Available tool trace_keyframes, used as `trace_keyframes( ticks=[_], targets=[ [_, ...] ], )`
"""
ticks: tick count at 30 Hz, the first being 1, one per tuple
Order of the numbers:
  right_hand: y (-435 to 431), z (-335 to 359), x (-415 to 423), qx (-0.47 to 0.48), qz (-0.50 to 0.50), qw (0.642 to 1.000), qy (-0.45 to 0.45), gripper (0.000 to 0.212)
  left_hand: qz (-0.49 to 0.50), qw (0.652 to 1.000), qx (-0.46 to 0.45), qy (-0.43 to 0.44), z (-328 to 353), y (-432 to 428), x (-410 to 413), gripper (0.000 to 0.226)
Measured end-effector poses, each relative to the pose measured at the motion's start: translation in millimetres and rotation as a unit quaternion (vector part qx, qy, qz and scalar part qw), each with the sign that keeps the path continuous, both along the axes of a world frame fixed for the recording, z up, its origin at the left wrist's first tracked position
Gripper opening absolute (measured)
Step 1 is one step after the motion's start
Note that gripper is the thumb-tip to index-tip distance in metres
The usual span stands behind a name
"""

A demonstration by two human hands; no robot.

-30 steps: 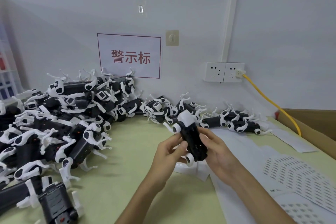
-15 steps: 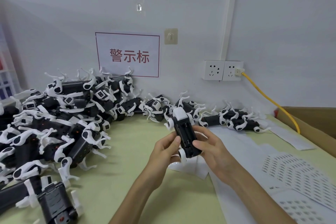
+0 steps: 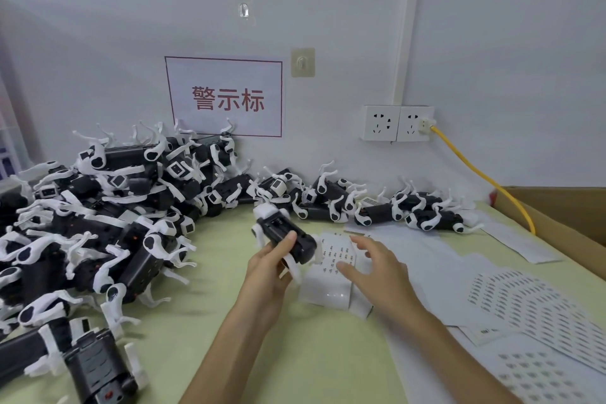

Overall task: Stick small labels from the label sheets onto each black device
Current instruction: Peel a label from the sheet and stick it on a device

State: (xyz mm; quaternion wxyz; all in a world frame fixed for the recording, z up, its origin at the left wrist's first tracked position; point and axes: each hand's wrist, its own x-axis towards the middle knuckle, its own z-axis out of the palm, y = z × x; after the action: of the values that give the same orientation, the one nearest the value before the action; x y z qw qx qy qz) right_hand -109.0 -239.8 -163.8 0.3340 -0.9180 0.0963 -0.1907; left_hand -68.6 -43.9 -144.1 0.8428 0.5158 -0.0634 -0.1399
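My left hand (image 3: 269, 269) grips a black device with white legs (image 3: 282, 234), held tilted above the table at centre. Just to its right my right hand (image 3: 370, 267) hovers with relaxed, spread fingers over a curled label sheet (image 3: 331, 267) and holds nothing. A large heap of black devices (image 3: 108, 207) covers the left of the table. A shorter row of them (image 3: 377, 203) lies along the wall at the back.
Flat label sheets, some with peeled gaps (image 3: 524, 305), lie on the right of the green table (image 3: 203, 321). A cardboard box (image 3: 564, 216) stands at the far right. A yellow cable (image 3: 485, 177) runs from the wall socket (image 3: 398, 123) down behind it.
My right hand has let go of the device and moved right over the curled label sheet. My left hand alone now holds the device, tilted further to the left.
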Motion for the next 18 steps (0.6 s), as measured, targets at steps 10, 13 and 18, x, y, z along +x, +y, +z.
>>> trace_keyframes(
  ticks=[10,13,18],
  targets=[
    [6.6,-16.2,-1.7,-0.05,0.14,0.987,0.055,0.068,-0.025,0.996,-0.05,0.071,2.0,11.8,5.6,0.046],
    [8.0,-15.5,-0.8,-0.044,0.144,0.987,0.051,0.062,-0.065,0.995,-0.038,0.07,1.9,10.1,4.4,0.041],
    [15.1,-13.9,-0.9,0.012,0.134,0.991,0.026,0.025,-0.082,0.993,-0.03,0.073,-2.9,5.1,0.7,0.04]
  ],
)
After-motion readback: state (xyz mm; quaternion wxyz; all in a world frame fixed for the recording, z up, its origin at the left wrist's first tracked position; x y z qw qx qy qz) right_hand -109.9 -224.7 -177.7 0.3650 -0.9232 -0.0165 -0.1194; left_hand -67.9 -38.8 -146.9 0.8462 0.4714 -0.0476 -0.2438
